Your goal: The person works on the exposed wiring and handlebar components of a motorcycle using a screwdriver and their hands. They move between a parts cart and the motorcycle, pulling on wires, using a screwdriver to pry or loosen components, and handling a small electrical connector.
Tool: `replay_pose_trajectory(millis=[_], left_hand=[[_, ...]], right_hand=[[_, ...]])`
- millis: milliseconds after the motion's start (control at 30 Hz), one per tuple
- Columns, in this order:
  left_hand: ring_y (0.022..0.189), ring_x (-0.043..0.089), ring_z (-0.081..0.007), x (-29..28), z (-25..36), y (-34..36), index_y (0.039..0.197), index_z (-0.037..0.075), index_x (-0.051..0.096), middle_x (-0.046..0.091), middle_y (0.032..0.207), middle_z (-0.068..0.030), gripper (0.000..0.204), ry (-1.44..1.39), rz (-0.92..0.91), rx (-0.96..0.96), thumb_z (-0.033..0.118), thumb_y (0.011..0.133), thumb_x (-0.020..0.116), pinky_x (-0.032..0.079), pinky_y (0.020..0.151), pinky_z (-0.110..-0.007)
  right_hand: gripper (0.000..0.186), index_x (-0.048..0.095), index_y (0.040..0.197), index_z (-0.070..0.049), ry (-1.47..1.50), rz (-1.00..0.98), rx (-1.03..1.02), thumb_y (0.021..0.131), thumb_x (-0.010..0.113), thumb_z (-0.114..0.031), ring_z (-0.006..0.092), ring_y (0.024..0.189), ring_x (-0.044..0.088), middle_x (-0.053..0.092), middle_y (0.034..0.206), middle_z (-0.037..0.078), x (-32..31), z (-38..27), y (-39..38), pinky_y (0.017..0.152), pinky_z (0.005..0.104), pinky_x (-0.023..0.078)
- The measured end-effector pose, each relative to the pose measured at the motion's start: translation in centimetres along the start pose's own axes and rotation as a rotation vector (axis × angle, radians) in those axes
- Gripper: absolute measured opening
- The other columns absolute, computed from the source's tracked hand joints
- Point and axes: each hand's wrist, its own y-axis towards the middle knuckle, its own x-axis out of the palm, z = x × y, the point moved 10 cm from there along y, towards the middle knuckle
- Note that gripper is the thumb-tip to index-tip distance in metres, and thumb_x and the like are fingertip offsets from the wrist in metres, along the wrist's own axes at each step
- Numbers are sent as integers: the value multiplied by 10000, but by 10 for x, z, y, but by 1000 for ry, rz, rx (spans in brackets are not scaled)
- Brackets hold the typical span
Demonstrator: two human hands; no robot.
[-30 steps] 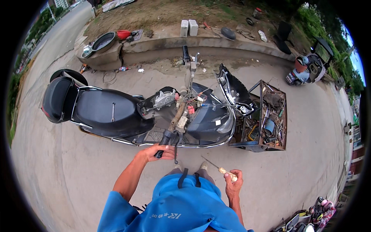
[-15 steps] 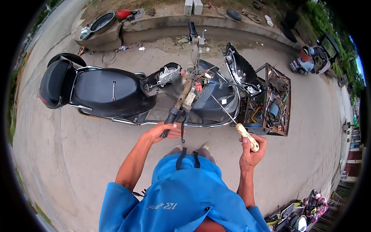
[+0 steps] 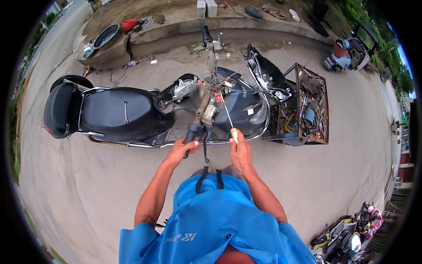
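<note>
A black scooter (image 3: 127, 112) stands crosswise in front of me, its handlebar (image 3: 203, 107) stripped of covers and pointing toward me. My left hand (image 3: 180, 149) is closed around the near handlebar grip (image 3: 191, 137), beside the black brake lever (image 3: 205, 147). In my right hand (image 3: 240, 152) is a screwdriver (image 3: 234, 134) with a cream handle and a long thin shaft. Its shaft slants up and left to the exposed wiring (image 3: 221, 84) and a red connector (image 3: 218, 97); whether the tip touches anything I cannot tell.
A wrench (image 3: 126, 112) lies on the scooter seat. Right of the scooter, a metal-framed bin (image 3: 326, 115) holds jumbled tools and parts, with a removed black panel (image 3: 267, 72) beside it. A concrete curb (image 3: 173, 38) runs behind. More scooters (image 3: 347, 237) stand at lower right.
My right hand has moved left with the screwdriver, bringing its shaft to the handlebar wiring. The fingers of my left hand have closed around the grip. The whole view has shifted slightly.
</note>
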Motion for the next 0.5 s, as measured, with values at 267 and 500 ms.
replay_pose_trajectory(millis=[267, 500], left_hand=[[1009, 683, -246, -8, 1, -2, 1263, -57, 580, 695, 1116, -192, 568, 37, 96, 64, 329, 862, 697, 535, 904, -365], [989, 677, -232, 11, 11, 6, 1254, -54, 579, 698, 1092, -182, 576, 127, 37, 79, 371, 874, 666, 535, 869, -361]], right_hand=[[459, 446, 1401, -27, 16, 84, -96, 970, 546, -149, 459, 972, 637, 621, 1170, 241, -15, -26, 5, 802, 507, 526], [484, 398, 1423, -65, -39, -44, -92, 974, 549, -165, 474, 857, 645, 618, 1112, 244, -3, -18, -9, 743, 537, 524]])
